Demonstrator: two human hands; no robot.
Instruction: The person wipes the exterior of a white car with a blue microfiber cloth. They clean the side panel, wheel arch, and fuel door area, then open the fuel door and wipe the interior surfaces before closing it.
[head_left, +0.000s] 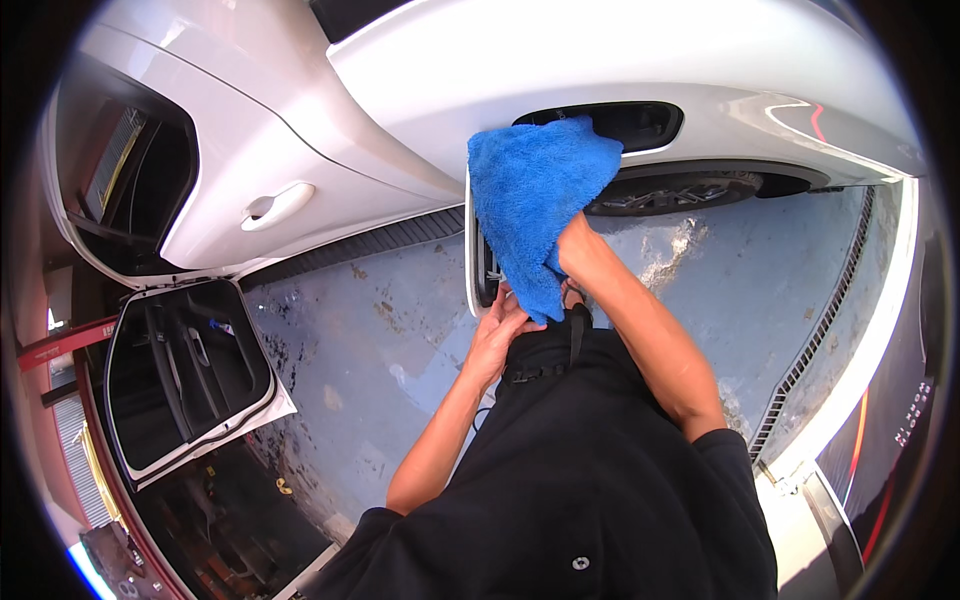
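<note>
A blue microfibre cloth (540, 195) hangs over the open flap of a fuel or charge port (474, 262) on the white car's side. It also covers the left part of the port recess (645, 127). My right hand (574, 238) reaches into the cloth from the right; its fingers are hidden in the folds, with the wrist showing. Below, my left hand (499, 330) is at the flap's lower end, fingertips touching its edge. Its other fingers lie close against the cloth's bottom corner.
The white car's body (420, 97) runs across the top, with a wheel (675, 193) under the recess. At left, a car door (195, 360) stands open. A drain grate (817, 322) crosses the blue-grey floor (360, 315) at right, near a white-edged wall panel (877, 360).
</note>
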